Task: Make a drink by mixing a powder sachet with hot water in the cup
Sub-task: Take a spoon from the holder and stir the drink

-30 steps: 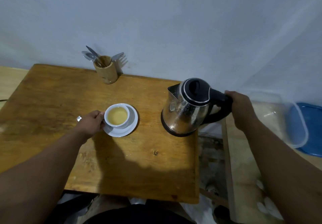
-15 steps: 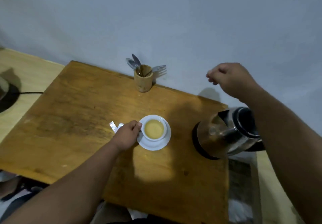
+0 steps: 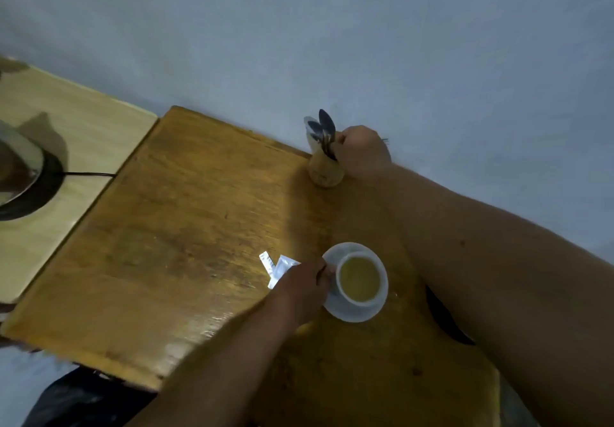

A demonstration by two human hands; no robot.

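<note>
Our right hand (image 3: 363, 150) has swung from above the kettle to the wooden cutlery holder (image 3: 324, 172), fingers curled among light, stiff, slippery spoons (image 3: 324, 127) best pinched by the handle, while our left hand (image 3: 304, 288) grips the full, fragile cup (image 3: 359, 280) on its saucer (image 3: 352, 313).

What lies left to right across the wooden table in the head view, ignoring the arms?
Torn sachet → left hand → cup on its saucer. Farther back, the utensil holder → right hand.
</note>
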